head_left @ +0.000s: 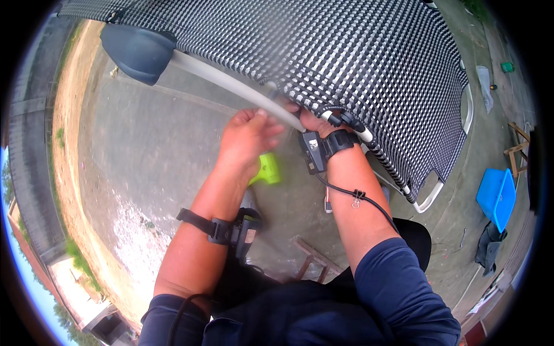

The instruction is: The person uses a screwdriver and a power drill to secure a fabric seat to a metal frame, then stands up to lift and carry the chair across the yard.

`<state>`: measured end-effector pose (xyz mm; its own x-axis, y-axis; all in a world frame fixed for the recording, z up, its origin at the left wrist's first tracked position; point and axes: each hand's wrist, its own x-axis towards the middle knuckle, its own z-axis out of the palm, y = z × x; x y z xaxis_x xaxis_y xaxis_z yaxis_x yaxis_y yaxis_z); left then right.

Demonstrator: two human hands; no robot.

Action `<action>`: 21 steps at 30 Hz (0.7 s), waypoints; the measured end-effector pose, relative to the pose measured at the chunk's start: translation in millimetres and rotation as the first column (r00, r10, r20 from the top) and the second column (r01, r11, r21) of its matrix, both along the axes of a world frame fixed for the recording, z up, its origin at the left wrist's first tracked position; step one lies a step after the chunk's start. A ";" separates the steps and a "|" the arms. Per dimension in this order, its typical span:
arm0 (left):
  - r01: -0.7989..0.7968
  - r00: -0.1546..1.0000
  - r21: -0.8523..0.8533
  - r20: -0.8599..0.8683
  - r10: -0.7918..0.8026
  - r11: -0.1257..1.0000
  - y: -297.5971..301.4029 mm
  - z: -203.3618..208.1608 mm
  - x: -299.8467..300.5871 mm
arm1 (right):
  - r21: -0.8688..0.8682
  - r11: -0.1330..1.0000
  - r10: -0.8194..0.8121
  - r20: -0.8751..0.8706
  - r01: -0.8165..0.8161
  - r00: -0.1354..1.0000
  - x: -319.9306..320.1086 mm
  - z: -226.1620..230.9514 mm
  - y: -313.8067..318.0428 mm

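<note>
A reclining chair with black-and-white woven fabric [358,63] on a pale tubular frame [225,86] fills the upper part of the view. At the upper left, a dark grey plastic armrest [138,53] caps the tube. My left hand [249,131] is beside the tube's lower end, its blurred fingers stretched out and apart. Just to its right, my right hand [311,120] reaches under the fabric's edge, by the tube's end and a black frame joint [340,118]. Fabric and tube hide most of its fingers, so its grip does not show. Both wrists carry strapped black devices.
Below my left hand there is a bright green object [266,169], partly hidden. A wooden stool [314,255] is near my legs. At the right are a blue plastic bin [497,196], dark cloth [489,248] and a wooden frame [517,147]. Grey concrete [156,132] lies underneath.
</note>
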<state>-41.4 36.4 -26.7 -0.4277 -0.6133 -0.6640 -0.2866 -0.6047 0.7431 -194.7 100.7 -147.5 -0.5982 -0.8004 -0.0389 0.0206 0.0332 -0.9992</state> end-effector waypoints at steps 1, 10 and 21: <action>-0.007 1.000 -0.005 0.008 0.007 1.000 -0.6 -0.9 3.3 | -0.127 0.991 0.059 0.106 -0.045 0.993 3.6 -0.1 -2.1; 0.052 0.998 -0.083 0.025 -0.050 0.995 -6.5 -5.2 15.1 | 0.379 0.925 0.233 -0.501 -0.031 0.833 10.5 33.3 -6.2; 0.997 0.082 -0.042 0.536 -0.840 0.070 35.5 -116.1 60.4 | 0.203 0.914 0.368 -0.046 -0.352 0.929 33.1 -17.0 43.4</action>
